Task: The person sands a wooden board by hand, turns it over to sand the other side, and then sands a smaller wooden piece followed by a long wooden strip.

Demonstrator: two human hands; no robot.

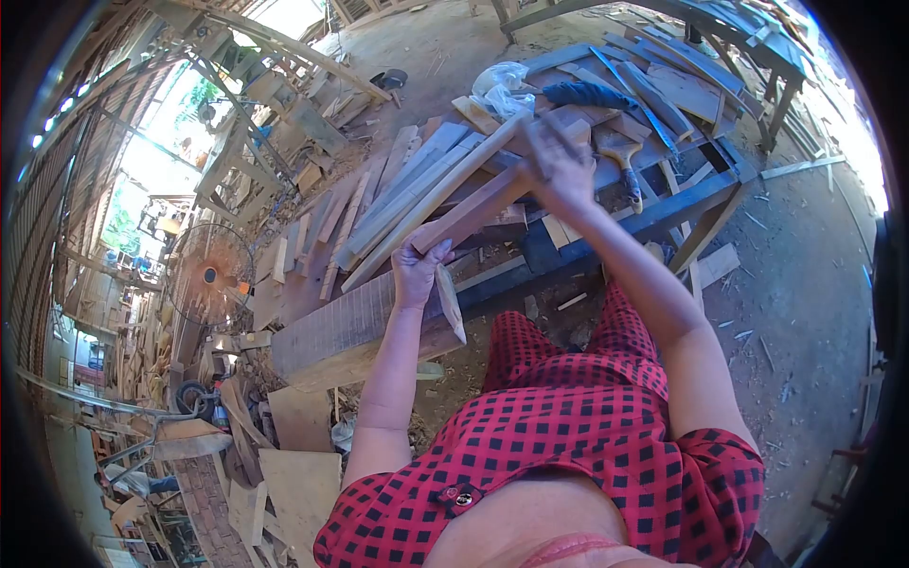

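My left hand (418, 272) grips the near end of a long wooden piece (471, 214), which I hold slanted above the workbench. A thin pointed wood sliver (450, 303) hangs down by the same hand. Blurred by motion, my right hand (557, 170) wraps over the far part of the same piece. Whether it also holds anything small against the wood is hidden. I wear a red and black checked shirt (568, 435).
A blue workbench (674, 201) carries several slats, a paintbrush (622, 156), a dark brush (587, 94) and a plastic bag (502, 79). Long planks (398, 194) lie stacked to the left. A fan (209, 275), a wheelbarrow (180, 417) and wood offcuts crowd the left floor.
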